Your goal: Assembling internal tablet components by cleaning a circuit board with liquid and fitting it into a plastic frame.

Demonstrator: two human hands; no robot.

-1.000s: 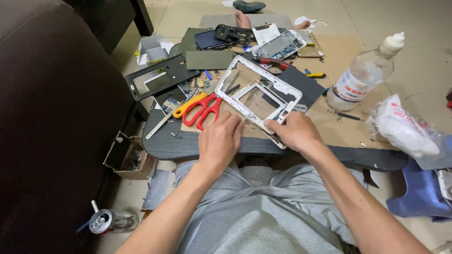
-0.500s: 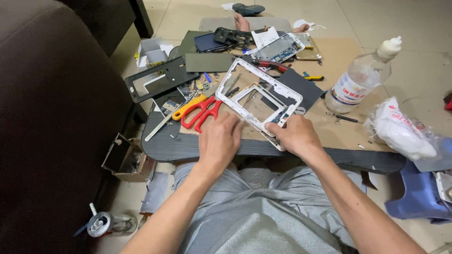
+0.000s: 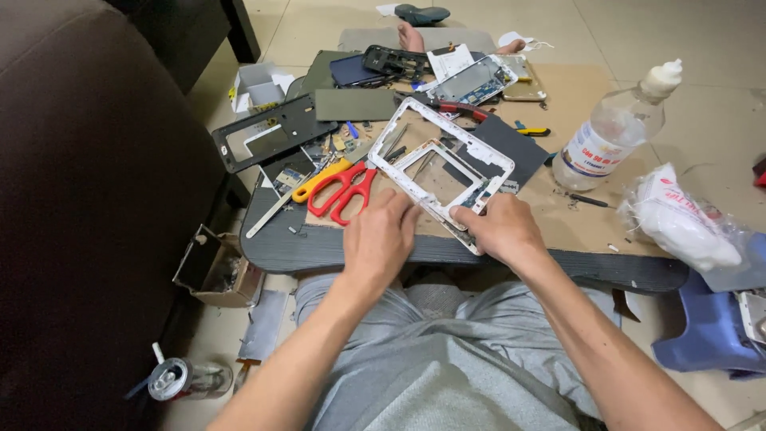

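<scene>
Head view, sole view on record. White frame: a thin rectangular device shell with a smaller inner window, lying tilted on the brown board of the low tabletop, its near corner at the table's front edge. By its look it is light, stiff but thin-walled plastic, likely to flex or crack if twisted; best taken by the outer rails near a corner rather than the narrow inner bars. Right hand: fingers curled, gripping the frame's near corner, forearm running in from lower right. Left hand: palm down, fingers loosely bent, resting at the frame's near left edge; whether it grips cannot be told. Nearby: red-handled scissors just left of the frame, a clear bottle well apart to the right.
</scene>
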